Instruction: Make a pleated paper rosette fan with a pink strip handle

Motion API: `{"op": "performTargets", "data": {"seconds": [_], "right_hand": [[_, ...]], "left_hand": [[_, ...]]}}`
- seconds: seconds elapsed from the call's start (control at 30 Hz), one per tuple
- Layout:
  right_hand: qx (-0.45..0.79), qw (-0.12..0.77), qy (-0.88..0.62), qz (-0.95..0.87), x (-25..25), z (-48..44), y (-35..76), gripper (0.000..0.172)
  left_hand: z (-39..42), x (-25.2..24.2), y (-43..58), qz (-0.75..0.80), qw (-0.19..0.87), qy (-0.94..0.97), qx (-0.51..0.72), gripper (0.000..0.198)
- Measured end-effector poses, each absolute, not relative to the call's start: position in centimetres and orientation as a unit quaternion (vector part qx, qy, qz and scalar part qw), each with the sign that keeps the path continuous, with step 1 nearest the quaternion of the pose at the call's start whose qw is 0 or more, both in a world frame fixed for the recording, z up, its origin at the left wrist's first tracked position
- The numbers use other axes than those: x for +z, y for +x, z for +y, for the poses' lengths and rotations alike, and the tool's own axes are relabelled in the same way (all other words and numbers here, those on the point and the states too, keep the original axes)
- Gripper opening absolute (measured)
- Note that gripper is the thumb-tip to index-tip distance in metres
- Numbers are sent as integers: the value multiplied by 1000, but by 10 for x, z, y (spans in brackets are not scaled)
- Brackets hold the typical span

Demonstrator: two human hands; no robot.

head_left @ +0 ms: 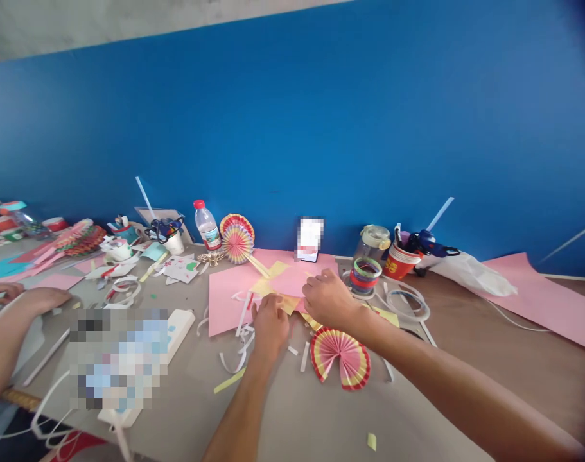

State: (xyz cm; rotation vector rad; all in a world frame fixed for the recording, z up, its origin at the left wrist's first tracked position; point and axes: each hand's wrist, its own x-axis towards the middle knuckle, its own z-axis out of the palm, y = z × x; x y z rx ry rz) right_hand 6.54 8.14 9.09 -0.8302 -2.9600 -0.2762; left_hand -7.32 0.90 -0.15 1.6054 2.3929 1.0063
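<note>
Pink paper sheets (229, 295) lie on the table, with pieces of yellow paper (288, 303) on top. My left hand (271, 321) has its fingers bent down on the near edge of the yellow paper. My right hand (328, 298) is closed at the other side, its fingertips together on the same yellow paper; the exact grip is partly hidden. Just below my right hand lies a pleated paper fan (340, 359) in pink, yellow and red, open in a wide round with a gap. White paper strips (244, 340) are scattered beside my left wrist.
A phone (309, 240) stands against the blue partition (273, 128). Left are a bottle (208, 226), round paper fans (237, 247) and a power strip (176, 330). Right are tape rolls (364, 277), a red cup (401, 262) and a clear jar (373, 242). Another person's arm (13, 327) rests far left.
</note>
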Motion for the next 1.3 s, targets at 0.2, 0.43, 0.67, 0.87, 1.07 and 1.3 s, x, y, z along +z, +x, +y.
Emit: {"op": "performTargets", "data": {"seconds": [0.2, 0.43, 0.67, 0.87, 1.07, 1.3], "right_hand": [[-106, 64, -233, -965, 81, 52, 93, 22], [-64, 109, -279, -952, 64, 40, 97, 22], [88, 221, -234, -943, 61, 30, 148, 56], [107, 277, -272, -915, 33, 27, 189, 46], [75, 307, -169, -934, 35, 12, 206, 35], [56, 296, -109, -947, 18, -3, 224, 18]], "left_hand": [[9, 0, -84, 747, 63, 562, 350, 51], [-2, 17, -62, 587, 186, 729, 298, 60], [-2, 25, -53, 552, 262, 702, 366, 30], [0, 30, -49, 537, 350, 661, 391, 15], [-28, 32, -46, 530, 378, 652, 389, 6], [-70, 14, -46, 588, 290, 697, 292, 13]]}}
